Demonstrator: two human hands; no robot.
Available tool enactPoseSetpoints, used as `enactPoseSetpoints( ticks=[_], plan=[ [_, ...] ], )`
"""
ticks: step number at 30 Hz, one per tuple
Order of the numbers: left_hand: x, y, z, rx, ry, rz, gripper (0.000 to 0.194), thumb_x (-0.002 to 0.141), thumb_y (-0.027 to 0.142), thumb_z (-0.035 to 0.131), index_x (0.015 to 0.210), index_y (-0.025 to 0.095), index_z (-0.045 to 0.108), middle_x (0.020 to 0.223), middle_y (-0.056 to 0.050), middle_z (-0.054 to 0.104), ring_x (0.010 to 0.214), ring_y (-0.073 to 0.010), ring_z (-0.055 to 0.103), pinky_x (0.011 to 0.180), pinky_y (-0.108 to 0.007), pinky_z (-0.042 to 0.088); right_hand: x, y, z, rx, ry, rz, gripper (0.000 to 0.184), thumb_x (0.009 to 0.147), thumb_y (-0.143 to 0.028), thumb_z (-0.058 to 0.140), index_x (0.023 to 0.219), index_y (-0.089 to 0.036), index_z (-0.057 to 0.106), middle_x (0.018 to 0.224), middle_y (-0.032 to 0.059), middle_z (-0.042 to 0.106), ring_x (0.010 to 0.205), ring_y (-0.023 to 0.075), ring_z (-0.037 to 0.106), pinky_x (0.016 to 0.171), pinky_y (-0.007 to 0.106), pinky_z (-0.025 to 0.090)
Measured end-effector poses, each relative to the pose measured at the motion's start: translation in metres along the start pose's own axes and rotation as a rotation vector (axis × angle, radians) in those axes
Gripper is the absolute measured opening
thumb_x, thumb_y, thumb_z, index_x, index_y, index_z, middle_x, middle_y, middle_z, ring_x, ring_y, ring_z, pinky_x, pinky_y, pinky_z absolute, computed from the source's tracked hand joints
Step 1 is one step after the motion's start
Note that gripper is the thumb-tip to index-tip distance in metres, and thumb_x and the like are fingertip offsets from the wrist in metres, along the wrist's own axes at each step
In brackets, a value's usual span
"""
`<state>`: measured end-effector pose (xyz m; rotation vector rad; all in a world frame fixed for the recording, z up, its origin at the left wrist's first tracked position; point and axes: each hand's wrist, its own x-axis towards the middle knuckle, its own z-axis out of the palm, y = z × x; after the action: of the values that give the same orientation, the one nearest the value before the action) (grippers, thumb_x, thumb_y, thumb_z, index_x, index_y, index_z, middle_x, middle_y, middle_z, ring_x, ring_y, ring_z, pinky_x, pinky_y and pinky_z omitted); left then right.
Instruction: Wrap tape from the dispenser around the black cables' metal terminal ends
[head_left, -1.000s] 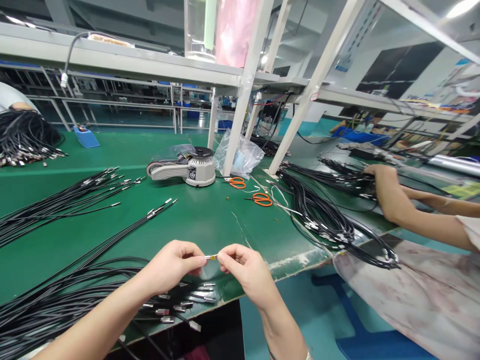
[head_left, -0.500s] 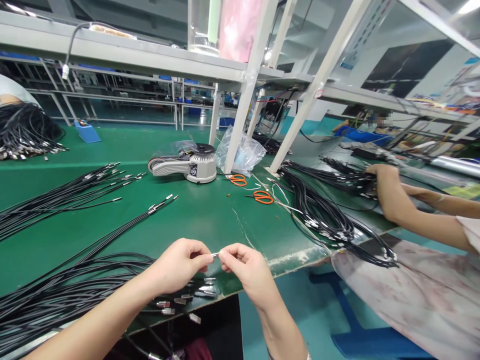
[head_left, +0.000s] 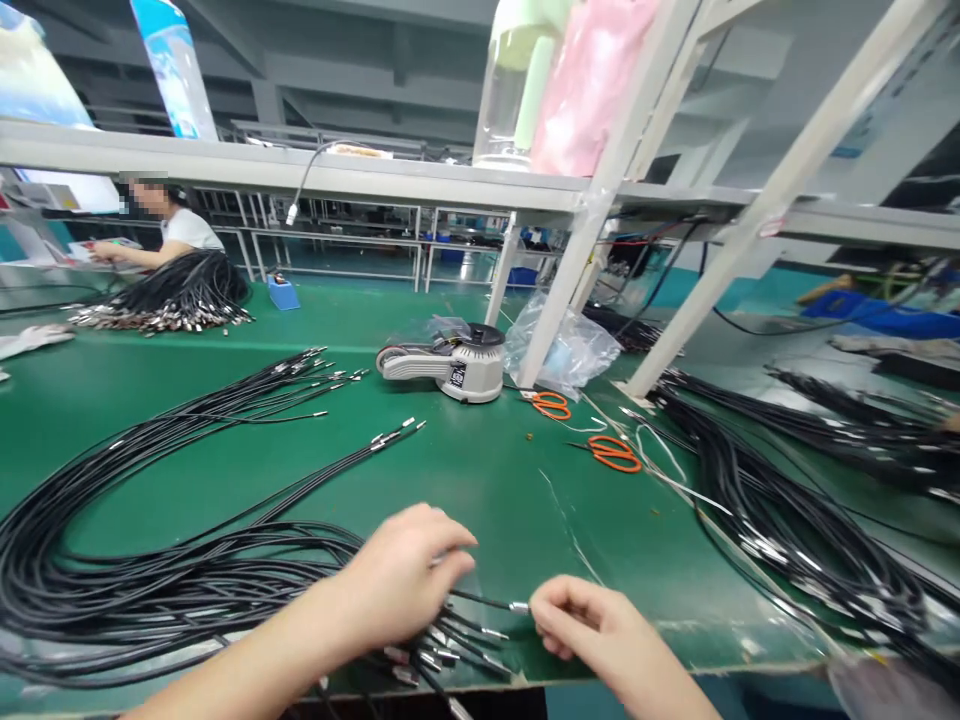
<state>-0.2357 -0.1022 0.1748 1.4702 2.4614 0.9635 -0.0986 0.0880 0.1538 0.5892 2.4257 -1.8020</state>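
My right hand [head_left: 589, 630] is closed in a pinch, its fingertips at the silver connector end [head_left: 519, 607] of a thin black cable. That cable runs left, passing beneath my left hand [head_left: 416, 575]. My left hand hovers over a bundle of black cables [head_left: 247, 570], thumb and forefinger apart. Several silver connectors [head_left: 439, 655] from the bundle poke out below my left wrist, near the table's front edge. The bundle curves round in a big loop on the left, with more connector ends lying farther back.
A grey round tape dispenser [head_left: 476, 370] stands mid-table. Right of it lie two pairs of orange-handled scissors [head_left: 615, 453] [head_left: 551, 405] and a clear plastic bag [head_left: 566, 345]. More black cables [head_left: 750, 500] lie right. White shelf posts [head_left: 574, 270] rise from the table. A person [head_left: 187, 235] sits far left behind a cable pile.
The view has swung left. My hands, close together around a small connector before, have moved apart, and my left fingers have loosened. The co-worker's arms at right have left the view.
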Motion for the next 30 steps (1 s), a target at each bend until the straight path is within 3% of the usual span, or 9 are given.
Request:
enactPoseSetpoints(
  ticks=[3,6,9,12,15,19,22,26,30],
  plan=[
    [0.011,-0.046,-0.022,0.433,0.125,-0.129,0.021,0.088,0.022,0.044,0.094,0.021,0.065,0.090,-0.002,0.065,0.088,-0.0154,0.056,0.081,-0.025,0.043,0.005,-0.002,-0.022,-0.092,0.048,0.036,0.032,0.072,-0.047,0.060,0.067,-0.016,0.067,0.066,0.0048,0.064,0.062,0.0173,0.056,0.057,0.027,0.042],
    [0.033,-0.089,-0.029,0.572,0.164,-0.207,0.019,0.086,0.020,0.047,0.090,0.015,0.065,0.089,-0.009,0.063,0.088,-0.0230,0.055,0.078,-0.034,0.043,0.020,-0.021,-0.035,-0.046,0.192,-0.033,0.032,0.069,-0.048,0.062,0.072,-0.017,0.069,0.068,0.0055,0.066,0.063,0.0176,0.057,0.059,0.027,0.044],
    [0.051,-0.109,-0.023,0.641,0.172,-0.202,0.021,0.084,0.013,0.046,0.078,0.011,0.065,0.082,-0.012,0.061,0.084,-0.0258,0.055,0.075,-0.037,0.043,0.048,-0.043,-0.029,0.042,0.144,-0.105,0.026,0.069,-0.042,0.064,0.071,-0.016,0.069,0.066,0.0043,0.066,0.061,0.0157,0.057,0.057,0.025,0.044],
    [0.054,-0.108,-0.015,0.677,0.192,-0.155,0.028,0.085,0.008,0.039,0.073,0.012,0.064,0.079,-0.012,0.060,0.081,-0.0257,0.055,0.073,-0.037,0.043,0.086,-0.051,-0.011,0.135,0.060,-0.050,0.019,0.067,-0.033,0.067,0.065,-0.014,0.067,0.061,0.0028,0.065,0.053,0.0116,0.055,0.051,0.021,0.042],
    [0.046,-0.101,-0.007,0.684,0.234,-0.111,0.030,0.087,0.010,0.035,0.080,0.013,0.064,0.081,-0.011,0.061,0.078,-0.0250,0.055,0.072,-0.037,0.044,0.125,-0.050,0.006,0.200,0.086,0.001,0.022,0.071,-0.036,0.064,0.070,-0.013,0.064,0.061,0.0035,0.065,0.047,0.0094,0.053,0.044,0.020,0.039],
    [0.030,-0.092,0.006,0.593,0.233,-0.078,0.031,0.088,0.012,0.032,0.085,0.016,0.062,0.080,-0.008,0.062,0.076,-0.0236,0.057,0.072,-0.038,0.045,0.159,-0.051,0.015,0.278,0.116,-0.033,0.026,0.077,-0.040,0.056,0.082,-0.015,0.060,0.065,0.0016,0.062,0.048,0.0072,0.053,0.047,0.019,0.042],
    [0.028,-0.080,0.014,0.373,0.203,-0.125,0.027,0.087,0.013,0.034,0.089,0.019,0.060,0.085,-0.006,0.064,0.080,-0.0211,0.060,0.075,-0.034,0.046,0.161,-0.052,0.019,0.270,0.108,-0.100,0.023,0.072,-0.037,0.062,0.073,-0.015,0.057,0.061,-0.0014,0.059,0.047,0.0057,0.050,0.048,0.018,0.042],
    [0.043,-0.057,0.022,0.023,0.139,-0.228,0.025,0.086,0.017,0.037,0.103,0.020,0.055,0.089,-0.004,0.066,0.078,-0.0162,0.062,0.071,-0.026,0.046,0.148,-0.053,0.028,0.167,-0.013,-0.175,0.025,0.066,-0.039,0.065,0.067,-0.015,0.058,0.058,-0.0006,0.060,0.049,0.0095,0.054,0.049,0.022,0.046],
    [0.056,-0.047,0.035,0.010,0.032,-0.258,0.025,0.084,0.021,0.041,0.100,0.020,0.060,0.095,-0.006,0.065,0.088,-0.0194,0.061,0.077,-0.029,0.045,0.151,-0.063,0.017,-0.024,0.033,-0.238,0.022,0.075,-0.031,0.054,0.083,-0.013,0.064,0.064,0.0025,0.064,0.054,0.0140,0.058,0.054,0.028,0.050]
  ],
)
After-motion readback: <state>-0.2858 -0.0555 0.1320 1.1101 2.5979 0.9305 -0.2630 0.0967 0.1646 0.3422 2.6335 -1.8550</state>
